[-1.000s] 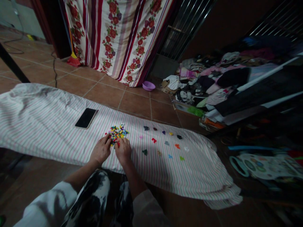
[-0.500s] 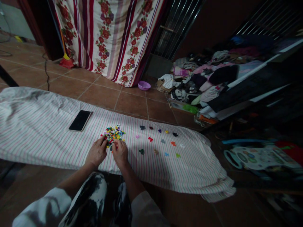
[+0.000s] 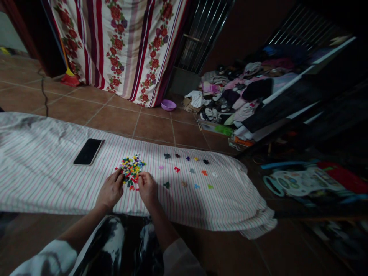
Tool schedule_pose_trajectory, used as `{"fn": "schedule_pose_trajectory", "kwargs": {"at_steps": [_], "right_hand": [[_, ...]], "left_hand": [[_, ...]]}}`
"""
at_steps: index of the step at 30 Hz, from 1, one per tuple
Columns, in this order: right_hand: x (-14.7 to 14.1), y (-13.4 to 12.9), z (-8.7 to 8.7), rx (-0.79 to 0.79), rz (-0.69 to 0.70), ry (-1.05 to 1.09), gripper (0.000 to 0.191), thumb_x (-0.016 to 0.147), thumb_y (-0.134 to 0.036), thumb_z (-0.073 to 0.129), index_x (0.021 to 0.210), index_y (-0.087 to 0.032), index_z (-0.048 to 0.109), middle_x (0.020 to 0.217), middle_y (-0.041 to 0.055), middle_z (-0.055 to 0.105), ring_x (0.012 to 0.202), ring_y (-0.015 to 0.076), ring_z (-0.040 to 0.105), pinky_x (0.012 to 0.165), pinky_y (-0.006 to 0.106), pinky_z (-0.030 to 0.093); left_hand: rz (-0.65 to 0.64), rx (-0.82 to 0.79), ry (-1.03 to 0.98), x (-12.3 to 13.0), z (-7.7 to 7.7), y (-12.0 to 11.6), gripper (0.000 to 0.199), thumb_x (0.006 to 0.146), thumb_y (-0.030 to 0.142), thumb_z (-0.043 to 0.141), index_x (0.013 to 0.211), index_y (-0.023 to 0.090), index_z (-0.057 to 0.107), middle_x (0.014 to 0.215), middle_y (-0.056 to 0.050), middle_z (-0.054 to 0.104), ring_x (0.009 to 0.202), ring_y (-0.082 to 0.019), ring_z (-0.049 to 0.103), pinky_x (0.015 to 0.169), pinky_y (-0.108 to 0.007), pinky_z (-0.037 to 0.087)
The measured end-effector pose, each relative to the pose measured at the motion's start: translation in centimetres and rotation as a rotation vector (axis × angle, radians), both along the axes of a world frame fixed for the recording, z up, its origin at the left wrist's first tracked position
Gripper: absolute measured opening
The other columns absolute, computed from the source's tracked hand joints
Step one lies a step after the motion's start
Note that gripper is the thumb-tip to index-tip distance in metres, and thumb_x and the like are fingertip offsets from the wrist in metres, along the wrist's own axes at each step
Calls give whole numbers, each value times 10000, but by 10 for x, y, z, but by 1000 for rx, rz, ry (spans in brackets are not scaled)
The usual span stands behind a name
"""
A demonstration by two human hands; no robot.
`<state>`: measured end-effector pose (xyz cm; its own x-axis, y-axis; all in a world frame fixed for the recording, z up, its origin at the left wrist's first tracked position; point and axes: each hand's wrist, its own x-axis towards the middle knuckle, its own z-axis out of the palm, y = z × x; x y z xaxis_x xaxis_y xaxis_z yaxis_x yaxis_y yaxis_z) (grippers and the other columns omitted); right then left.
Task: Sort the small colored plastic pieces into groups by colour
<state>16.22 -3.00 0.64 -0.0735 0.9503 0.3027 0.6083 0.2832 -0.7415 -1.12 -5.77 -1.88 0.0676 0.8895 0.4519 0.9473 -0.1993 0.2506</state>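
Note:
A heap of tiny multicoloured plastic pieces (image 3: 132, 165) lies on the striped cloth in front of me. My left hand (image 3: 110, 189) rests at the heap's left edge, its fingers reaching out to the pieces and slightly apart. On the right side of the heap, my right hand (image 3: 148, 188) has its thumb and fingertips pinched together; what is between them is too small to make out. To the right, small single-colour clusters lie in rows, among them a red cluster (image 3: 176, 169), a dark green cluster (image 3: 166, 185) and an orange cluster (image 3: 204, 173).
A dark-screened phone (image 3: 88, 151) lies left of the heap on the striped cloth (image 3: 51, 172). Beyond, on the tiled floor, are a purple basin (image 3: 168, 105), a red broom (image 3: 70, 79) and a pile of clothes (image 3: 230, 90). A floral curtain (image 3: 126, 46) hangs behind.
My right hand has drawn slightly away from my left, uncovering more red and orange pieces at the heap's near side. The whole view has shifted a little.

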Motion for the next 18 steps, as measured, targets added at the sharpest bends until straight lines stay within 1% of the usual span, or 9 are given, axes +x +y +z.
{"fn": "schedule_pose_trajectory", "kwargs": {"at_steps": [3,7,10,14,18], "right_hand": [[18,1,1,3,-53,103,228,858,-217,456,987,-208,644,882,36,712,746,153,671,696,259,534],[49,7,1,74,-137,129,237,830,-228,459,966,-194,650,890,66,702,728,164,652,670,280,541],[76,16,0,118,-206,141,225,833,-275,473,941,-192,651,887,75,695,746,170,649,642,279,539],[114,29,1,159,-278,127,258,840,-351,479,905,-181,661,859,82,688,715,169,639,607,281,533],[151,38,5,164,-322,114,316,845,-410,491,918,-169,681,897,101,693,757,179,643,638,294,543]], "left_hand": [[-5,6,4,-1,-2,0,363,843,152,398,1154,132,583,1345,-190,549,1197,-286,563,973,-430,499],[-2,10,-1,-2,-4,0,361,836,160,410,1148,147,590,1348,-183,550,1175,-286,577,969,-441,503],[1,14,7,-3,-5,0,356,838,167,408,1143,145,591,1338,-187,557,1166,-288,582,959,-441,507],[-6,21,25,-3,-4,0,342,851,177,401,1128,125,593,1317,-203,567,1162,-296,583,955,-438,506],[0,18,12,-3,-3,0,326,867,200,399,1119,141,599,1321,-191,569,1141,-290,596,948,-436,513]]}}
